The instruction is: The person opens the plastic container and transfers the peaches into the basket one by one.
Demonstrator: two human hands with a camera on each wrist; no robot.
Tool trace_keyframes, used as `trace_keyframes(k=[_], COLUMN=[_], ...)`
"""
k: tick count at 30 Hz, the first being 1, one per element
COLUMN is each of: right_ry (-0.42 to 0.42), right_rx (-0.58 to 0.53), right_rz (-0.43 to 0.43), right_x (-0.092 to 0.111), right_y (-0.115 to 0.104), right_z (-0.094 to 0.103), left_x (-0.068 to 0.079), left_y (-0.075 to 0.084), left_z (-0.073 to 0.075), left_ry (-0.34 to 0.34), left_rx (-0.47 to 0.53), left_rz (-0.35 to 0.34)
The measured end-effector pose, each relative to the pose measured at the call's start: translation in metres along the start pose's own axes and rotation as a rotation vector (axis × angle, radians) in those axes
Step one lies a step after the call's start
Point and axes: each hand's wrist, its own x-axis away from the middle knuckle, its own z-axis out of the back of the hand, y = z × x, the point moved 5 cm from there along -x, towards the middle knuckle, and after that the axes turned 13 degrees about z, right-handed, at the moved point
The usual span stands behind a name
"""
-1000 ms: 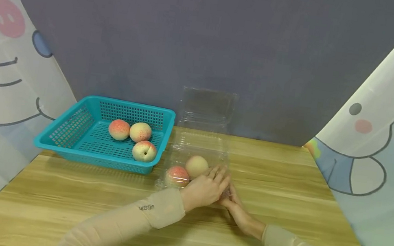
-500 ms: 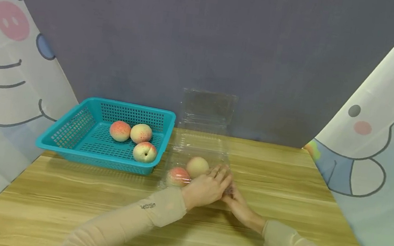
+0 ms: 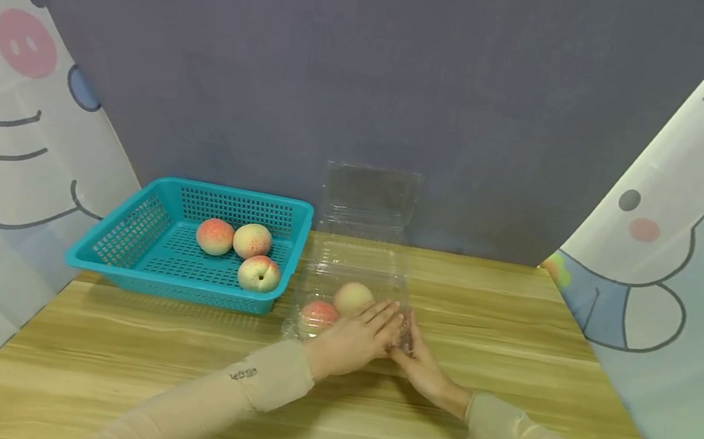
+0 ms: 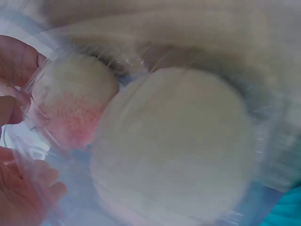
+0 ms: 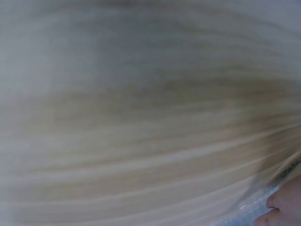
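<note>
A clear plastic clamshell box (image 3: 355, 272) stands on the wooden table with its lid (image 3: 371, 192) raised against the back wall. Inside lie a pale peach (image 3: 352, 298) and a redder peach (image 3: 317, 316); the left wrist view shows a large pale peach (image 4: 171, 146) with a pink-tinged peach (image 4: 70, 117) close to the fingers. My left hand (image 3: 356, 338) lies over the front right part of the box, fingers fairly straight and side by side. My right hand (image 3: 428, 375) grips the front right corner, thumb in front and fingers along the side.
A teal perforated basket (image 3: 169, 283) stands to the left of the box, holding a red peach (image 3: 214, 236), a speckled peach (image 3: 252, 241) and a cream peach (image 3: 259, 274). A grey wall (image 3: 470, 117) closes off the back of the table (image 3: 507, 356).
My left hand has shifted slightly left and its fingers have straightened over the box. The right hand keeps its hold at the corner, and the basket's peaches stay put.
</note>
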Motion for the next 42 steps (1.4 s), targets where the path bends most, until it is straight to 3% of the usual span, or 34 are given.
trace_keyframes(k=[5,9,13,23,30,34,38,42], right_ry=[0.028,0.029,-0.010,0.036,0.031,0.019,-0.002,-0.004], right_rx=[0.036,0.046,0.043,0.059,0.036,0.001,-0.048,-0.038], right_rz=[-0.019,-0.014,-0.007,-0.048,-0.044,0.001,0.087,0.082], right_x=[0.000,0.001,0.003,0.005,0.004,0.002,-0.001,0.000], right_y=[0.000,-0.002,-0.006,-0.005,-0.005,-0.005,-0.007,-0.007], right_z=[0.000,0.002,0.003,0.000,-0.002,-0.004,-0.005,-0.006], left_x=[0.032,0.057,0.068,0.066,0.062,0.058,0.050,0.039], left_y=[-0.024,-0.043,-0.052,-0.052,-0.058,-0.064,-0.070,-0.081], left_z=[0.002,0.004,0.004,0.003,0.010,0.018,0.026,0.035], left_ry=[-0.060,-0.019,0.017,0.016,-0.062,-0.099,-0.097,-0.129], left_rx=[0.129,0.163,0.157,0.121,0.055,0.053,0.084,0.177], left_rz=[0.103,0.179,0.175,0.114,0.061,0.049,0.035,0.018])
